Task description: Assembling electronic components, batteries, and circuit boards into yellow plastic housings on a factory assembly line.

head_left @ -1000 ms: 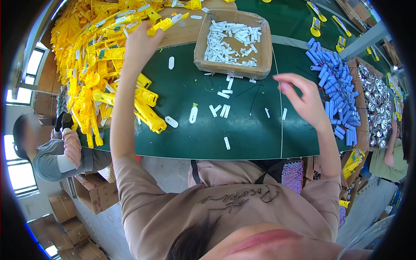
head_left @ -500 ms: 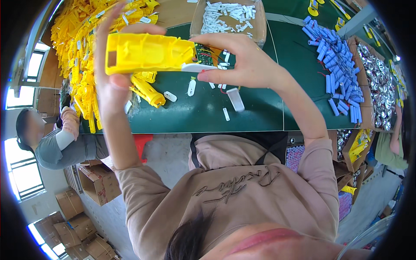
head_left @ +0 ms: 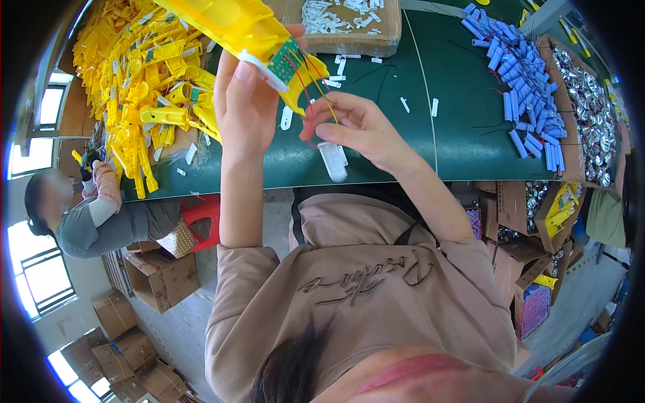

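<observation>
My left hand [head_left: 245,117] is closed around a yellow plastic housing [head_left: 232,27], tilted with its upper end to the far left. At the near end of the housing sit a green circuit board [head_left: 287,55] and a white plastic strip [head_left: 264,70]. Thin red and yellow wires [head_left: 325,93] run from the board down to my right hand [head_left: 366,131], whose curled fingers pinch them. Exactly which wire lies between the fingertips is hard to make out. Just below those fingers, a whitish plastic cover [head_left: 332,163] lies near the table edge.
Yellow housings [head_left: 127,74] are heaped at left. A cardboard box [head_left: 386,43] of small white parts stands at the back. Blue cylindrical cells [head_left: 521,94] with wires pile up at right, beside a box of shiny round parts [head_left: 588,127]. A co-worker [head_left: 101,215] is at far left.
The housing has moved up and tilted, now in my left hand alone. My right hand has left the housing's end and come down to the wires, which now hang out from the board.
</observation>
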The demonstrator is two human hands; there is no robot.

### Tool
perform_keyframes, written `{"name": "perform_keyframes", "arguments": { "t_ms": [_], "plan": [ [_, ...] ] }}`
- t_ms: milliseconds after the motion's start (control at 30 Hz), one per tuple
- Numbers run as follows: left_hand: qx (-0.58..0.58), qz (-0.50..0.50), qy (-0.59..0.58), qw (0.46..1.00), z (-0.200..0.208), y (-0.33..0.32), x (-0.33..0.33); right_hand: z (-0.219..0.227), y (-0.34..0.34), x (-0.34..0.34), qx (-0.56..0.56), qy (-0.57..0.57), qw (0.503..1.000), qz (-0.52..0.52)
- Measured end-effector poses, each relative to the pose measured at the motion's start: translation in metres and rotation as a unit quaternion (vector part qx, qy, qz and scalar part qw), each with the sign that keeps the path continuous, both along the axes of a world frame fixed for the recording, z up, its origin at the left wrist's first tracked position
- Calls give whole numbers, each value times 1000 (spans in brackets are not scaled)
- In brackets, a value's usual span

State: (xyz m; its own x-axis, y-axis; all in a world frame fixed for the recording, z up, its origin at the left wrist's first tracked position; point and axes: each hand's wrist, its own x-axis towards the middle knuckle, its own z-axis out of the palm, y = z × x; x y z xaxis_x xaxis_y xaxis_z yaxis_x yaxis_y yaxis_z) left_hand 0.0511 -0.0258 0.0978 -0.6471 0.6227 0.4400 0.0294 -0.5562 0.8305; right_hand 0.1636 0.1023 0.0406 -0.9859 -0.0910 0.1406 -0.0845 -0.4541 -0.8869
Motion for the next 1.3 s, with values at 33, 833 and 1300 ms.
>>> {"name": "perform_keyframes", "arguments": {
  "t_ms": [33, 833, 1300],
  "plan": [
    [2, 21, -4, 1000, 0, 3, 1, -3, -1, 4, -2, 0, 1000, -1],
    [-261, 15, -12, 965, -54, 32, 31, 32, 79, 4, 146, -12, 966, -212],
    [-388, -48, 77, 917, -65, 24, 56, -10, 79, 8, 406, 48, 706, -579]
  ]
}}
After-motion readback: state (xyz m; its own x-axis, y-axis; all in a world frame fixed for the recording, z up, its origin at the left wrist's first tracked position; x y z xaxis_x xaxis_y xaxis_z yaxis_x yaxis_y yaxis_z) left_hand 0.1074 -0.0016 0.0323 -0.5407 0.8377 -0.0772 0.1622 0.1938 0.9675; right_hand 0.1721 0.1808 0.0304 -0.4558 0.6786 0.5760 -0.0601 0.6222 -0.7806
